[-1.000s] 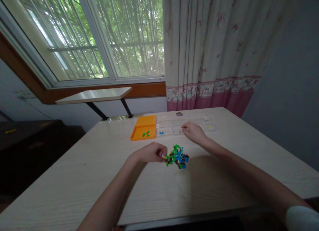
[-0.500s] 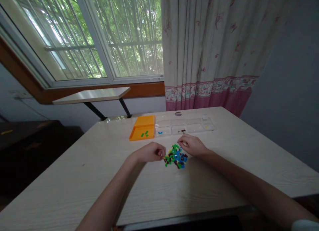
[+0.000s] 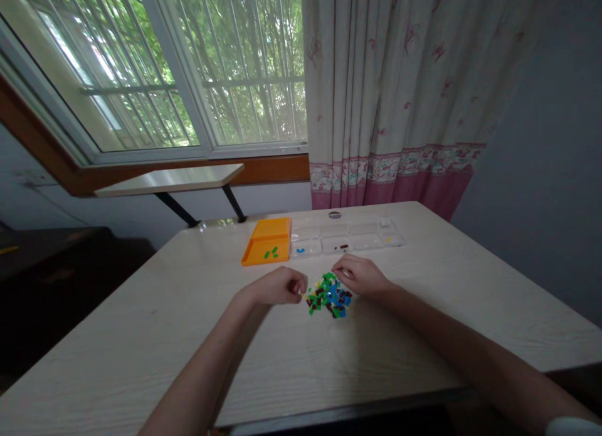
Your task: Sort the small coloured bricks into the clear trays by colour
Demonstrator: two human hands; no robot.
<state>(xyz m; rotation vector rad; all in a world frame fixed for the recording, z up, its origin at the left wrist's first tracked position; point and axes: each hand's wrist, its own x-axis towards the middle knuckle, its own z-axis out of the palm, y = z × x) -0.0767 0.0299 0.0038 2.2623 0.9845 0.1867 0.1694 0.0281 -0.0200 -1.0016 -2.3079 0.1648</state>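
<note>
A small heap of loose plastic building bricks [image 3: 330, 296] in green, blue, dark brown and yellow lies on the table between my hands. My left hand [image 3: 281, 285] is closed at the heap's left edge, its thumb and fingertips curled together. Over at the far right side of the heap, my right hand [image 3: 361, 274] is closed in a pinch, fingertips pointing left. Whatever either hand may hold is too small or hidden to make out. Just beyond the hands, an orange tray [image 3: 251, 258] holds several green pieces [image 3: 271, 253].
Beside the orange tray stands a clear compartment box [image 3: 361, 243]. Blue pieces [image 3: 300, 251], brown pieces [image 3: 343, 246] and a yellow piece [image 3: 388, 240] lie in separate compartments. A raised shelf [image 3: 174, 179] stands at the table's back left, below the window.
My left hand has drawn slightly left, away from the heap's edge. My right hand stays near the heap's far right side. The view has shifted very slightly.
</note>
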